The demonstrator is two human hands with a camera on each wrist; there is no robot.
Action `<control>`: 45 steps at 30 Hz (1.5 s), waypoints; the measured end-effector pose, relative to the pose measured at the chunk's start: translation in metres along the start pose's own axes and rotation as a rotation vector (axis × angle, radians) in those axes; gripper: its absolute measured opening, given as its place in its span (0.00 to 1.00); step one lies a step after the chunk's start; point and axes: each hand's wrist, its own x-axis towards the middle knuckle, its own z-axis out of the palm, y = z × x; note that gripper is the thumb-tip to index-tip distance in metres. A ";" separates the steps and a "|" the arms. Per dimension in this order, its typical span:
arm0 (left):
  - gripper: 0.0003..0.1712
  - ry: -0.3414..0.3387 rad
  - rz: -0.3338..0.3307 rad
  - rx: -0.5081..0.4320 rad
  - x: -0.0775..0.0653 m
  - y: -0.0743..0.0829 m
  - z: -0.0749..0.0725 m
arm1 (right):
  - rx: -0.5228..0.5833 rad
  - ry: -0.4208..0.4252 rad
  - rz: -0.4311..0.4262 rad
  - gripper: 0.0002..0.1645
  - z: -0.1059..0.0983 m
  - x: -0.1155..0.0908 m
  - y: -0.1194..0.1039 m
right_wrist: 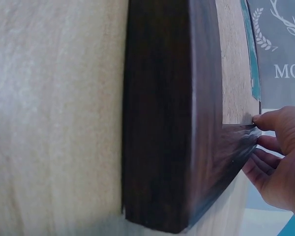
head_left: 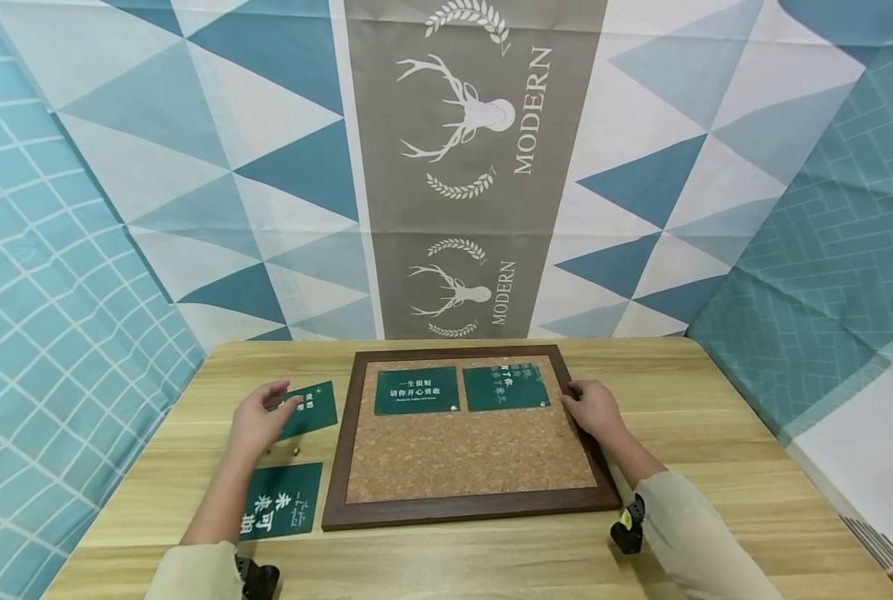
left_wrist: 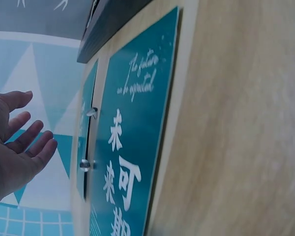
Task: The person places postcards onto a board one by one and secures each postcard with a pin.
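Note:
My left hand (head_left: 255, 421) hovers over a green card with white lettering (head_left: 321, 410) on the table's left side; its fingers are apart and hold nothing. Nearer me lies a second green card (left_wrist: 132, 123), flat on the wood. Small metallic pushpins (left_wrist: 84, 165) sit between the two cards. A cork board (head_left: 469, 462) with a dark wooden frame lies in the middle. My right hand (head_left: 595, 408) grips the frame's right side, thumb on top and fingers along the outer edge. Two green cards, one on the left (head_left: 416, 398) and one on the right (head_left: 506, 387), lie along the board's far part.
The light wooden table (head_left: 716, 475) extends around the board. Behind it hangs a patterned cloth (head_left: 461, 183) with deer heads and triangles. A blue gridded cloth (head_left: 57, 275) borders the left side. Each wrist wears a small black camera (head_left: 628, 527).

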 end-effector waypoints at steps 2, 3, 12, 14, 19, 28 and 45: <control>0.36 0.006 -0.004 0.002 0.000 -0.003 -0.002 | -0.002 0.000 0.000 0.25 0.000 0.000 0.000; 0.36 0.008 -0.005 0.004 0.000 -0.005 -0.002 | -0.001 -0.001 0.000 0.25 0.000 0.001 0.000; 0.35 0.025 -0.082 0.000 0.004 -0.020 -0.007 | 0.017 -0.012 -0.005 0.25 -0.003 0.001 -0.001; 0.35 0.032 -0.091 0.000 0.004 -0.022 -0.008 | 0.019 -0.013 0.000 0.25 -0.003 0.001 -0.001; 0.35 0.038 -0.101 -0.009 0.004 -0.027 -0.010 | 0.012 -0.010 0.008 0.25 -0.003 0.001 -0.001; 0.33 0.057 -0.134 -0.006 0.006 -0.036 -0.016 | 0.004 -0.011 0.021 0.25 -0.002 0.000 -0.001; 0.32 0.103 -0.244 0.023 0.008 -0.045 -0.022 | -0.016 -0.022 0.020 0.25 -0.001 0.002 -0.002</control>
